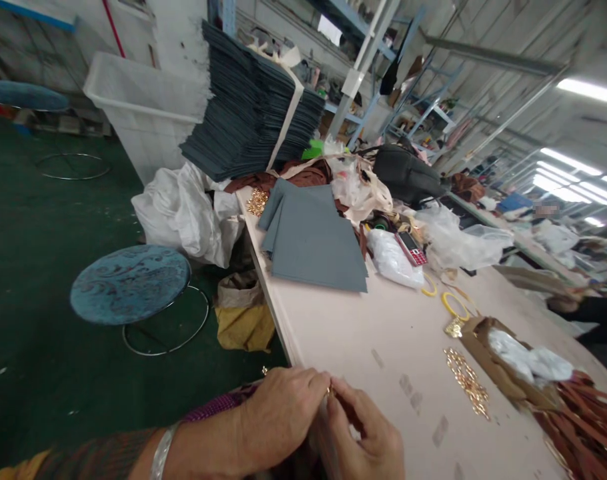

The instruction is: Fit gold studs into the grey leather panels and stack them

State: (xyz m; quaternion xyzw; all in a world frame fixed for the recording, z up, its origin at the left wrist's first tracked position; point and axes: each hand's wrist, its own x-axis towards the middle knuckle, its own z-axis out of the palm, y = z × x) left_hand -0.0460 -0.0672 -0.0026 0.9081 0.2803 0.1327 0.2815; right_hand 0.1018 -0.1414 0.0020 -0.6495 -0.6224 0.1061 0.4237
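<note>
Both hands met at the near edge of the bench (363,333), low in the view. The left hand (278,417) and the right hand (368,433) were pinched together, fingertips touching, on a small gold fitting (329,389) with a brown strap (351,413) running down under the right palm; the close two-handed pinch suited a piece too small to work one-handed. How the fitting sat on the strap could not be told, as the fingers hid it. Just right of the hands a line of gold fittings (467,381) lay loose on the bench, within easy reach, and past them a heap of brown straps (583,420) and an open paper bag (508,360) with white plastic in it. Farther ahead of the hands lay a few grey sheets (313,240), fanned flat, and well beyond those a tall tied stack of the same sheets (248,100). A red phone (411,248), yellow rings (453,305) and clear plastic bags (458,240) crowded the bench ahead and to the right. Left of the hands, off the bench, a blue stool (130,283) stood on the green floor (33,267), with a white sack (183,210) and a white bin (143,107) behind it.
</note>
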